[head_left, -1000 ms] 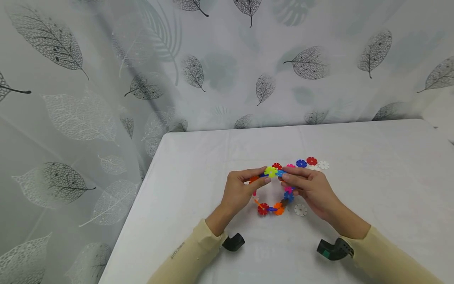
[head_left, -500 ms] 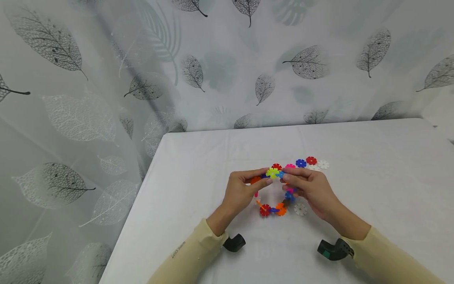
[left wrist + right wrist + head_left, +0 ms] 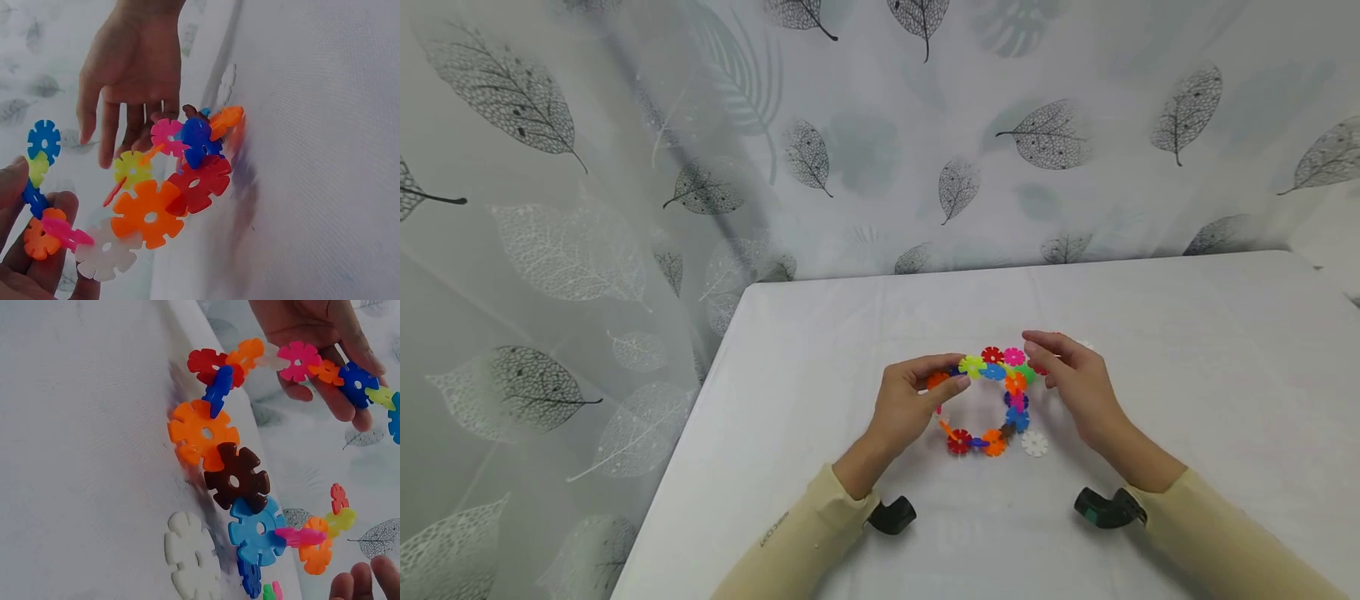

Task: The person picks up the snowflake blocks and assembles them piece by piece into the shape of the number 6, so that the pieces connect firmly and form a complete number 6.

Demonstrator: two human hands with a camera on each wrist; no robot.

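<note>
With my left hand (image 3: 904,406), I am pinching the chain (image 3: 1016,383) between thumb and fingers, near a yellow disc (image 3: 972,367). The chain is curving into a loop, below and right of the frame's centre. My right hand (image 3: 1081,390) is hovering beside its upper right, fingers loosely extended, holding nothing. A white disc (image 3: 1034,443) is lying on the counter (image 3: 820,350), lower right of the loop.

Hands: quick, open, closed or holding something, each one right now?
Left hand: closed, pinching the chain of flower-shaped discs.
Right hand: open, nothing seen in it.
</note>
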